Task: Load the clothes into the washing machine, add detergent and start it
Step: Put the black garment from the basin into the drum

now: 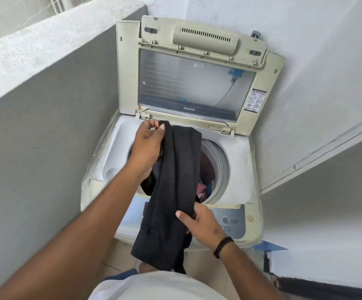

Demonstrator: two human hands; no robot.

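loading stage, part done; washing machine [236, 187] stands with its lid [195, 83] propped upright against the wall, drum [218, 167] open and already holding clothes; a dark red piece and some pink and blue fabric [204, 185] show past the near rim, well below it as far as i can tell (how full the drum is underneath, can't see); one long black garment [175, 191] is not in yet; it hangs stretched over the drum mouth, upper end above the back of the opening, lower end draped over the control panel [232, 226] and dangling in front of the machine toward the tiled floor; left hand [147, 146] is above the left side of the drum, fingers curled, pinching the garment's top edge between thumb and fingers; right hand [199, 224] is over the front panel, fingers wrapped round the garment lower down, thumb lying across the cloth; black band on that wrist; left to do, by my read: drop this garment in, any remaining clothes (none other visible outside the drum), then detergent; no detergent container in view; lid still to close; power and start buttons [225, 223] on the panel sit just beside the right hand, untouched
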